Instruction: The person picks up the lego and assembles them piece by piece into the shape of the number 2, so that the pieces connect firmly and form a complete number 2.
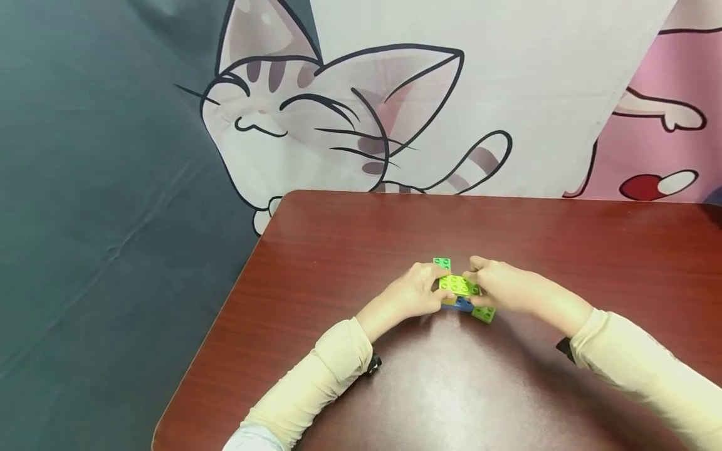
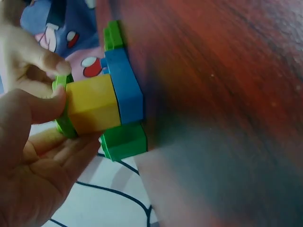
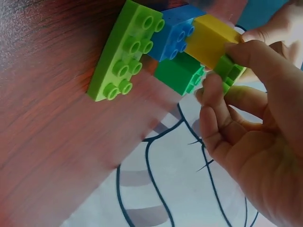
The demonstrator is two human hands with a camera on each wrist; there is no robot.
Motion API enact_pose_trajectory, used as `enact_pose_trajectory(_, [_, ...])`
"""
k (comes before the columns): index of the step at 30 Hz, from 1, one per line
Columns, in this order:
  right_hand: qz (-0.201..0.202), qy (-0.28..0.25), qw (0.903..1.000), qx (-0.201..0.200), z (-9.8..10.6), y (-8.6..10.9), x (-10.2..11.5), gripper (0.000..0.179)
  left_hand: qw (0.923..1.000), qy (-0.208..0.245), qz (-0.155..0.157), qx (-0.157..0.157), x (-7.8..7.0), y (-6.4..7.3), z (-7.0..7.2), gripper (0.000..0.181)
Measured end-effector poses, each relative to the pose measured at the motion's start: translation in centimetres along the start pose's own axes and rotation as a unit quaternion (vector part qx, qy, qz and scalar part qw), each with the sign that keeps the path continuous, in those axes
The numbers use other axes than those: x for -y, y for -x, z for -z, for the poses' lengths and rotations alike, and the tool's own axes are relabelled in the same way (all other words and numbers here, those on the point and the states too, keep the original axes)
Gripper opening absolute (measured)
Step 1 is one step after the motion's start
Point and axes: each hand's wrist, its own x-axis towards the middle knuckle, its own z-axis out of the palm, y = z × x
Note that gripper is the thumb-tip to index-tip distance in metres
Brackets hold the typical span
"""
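Note:
A lime green brick [image 1: 455, 285] lies on top of a yellow brick [image 2: 92, 104], which stands on a blue brick [image 2: 125, 87]. From the left, my left hand [image 1: 417, 291] pinches the lime brick, thumb and fingers at its edges. My right hand [image 1: 504, 287] grips the same brick at its other end, thumb and fingertips curled round it. Behind the yellow brick, a darker green brick [image 3: 177, 73] sits against the blue one. At the right end of the blue brick lies a light green brick [image 3: 125, 52] with round studs.
The bricks stand on a reddish-brown wooden table [image 1: 350, 238], around its middle. Behind the far edge hangs a cloth [image 1: 524, 81] printed with a cartoon cat. A dark green-grey part of the backdrop [image 1: 113, 188] lies beyond the table's left edge.

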Motion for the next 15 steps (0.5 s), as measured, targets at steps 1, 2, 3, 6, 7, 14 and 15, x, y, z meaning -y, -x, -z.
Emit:
enact_pose_trajectory(1, [0.000, 0.007, 1.0000, -0.003, 0.0, 0.0, 0.1, 0.018, 1.0000, 0.002, 0.008, 0.001, -0.1, 0.0, 0.0, 0.020])
enact_pose_trajectory(2, [0.001, 0.013, 0.9999, -0.004, 0.0, 0.0, 0.2, 0.017, 0.9999, -0.001, 0.016, 0.000, -0.2, 0.0, 0.1, 0.019])
enact_pose_trajectory(3, [0.001, 0.018, 0.9998, -0.005, -0.1, 0.1, 0.2, 0.017, 0.9997, -0.006, 0.022, -0.001, -0.3, 0.0, 0.0, 0.017])
enact_pose_trajectory(6, [-0.003, 0.022, 0.9997, -0.005, -0.2, 0.3, 0.4, 0.018, 0.9990, -0.030, 0.032, -0.005, -0.5, -0.1, 0.0, 0.019])
enact_pose_trajectory(7, [-0.005, 0.022, 0.9997, -0.005, -0.2, 0.4, 0.4, 0.019, 0.9988, -0.036, 0.033, -0.004, -0.5, -0.1, -0.1, 0.018])
enact_pose_trajectory(14, [-0.007, -0.011, 0.9999, -0.008, -0.2, 0.7, -0.4, 0.028, 0.9976, -0.065, 0.021, -0.003, -0.5, -0.4, -0.2, 0.020])
enact_pose_trajectory(15, [-0.008, -0.023, 0.9997, -0.007, -0.2, 0.8, -0.6, 0.030, 0.9979, -0.060, 0.024, -0.002, -0.4, -0.5, -0.2, 0.024])
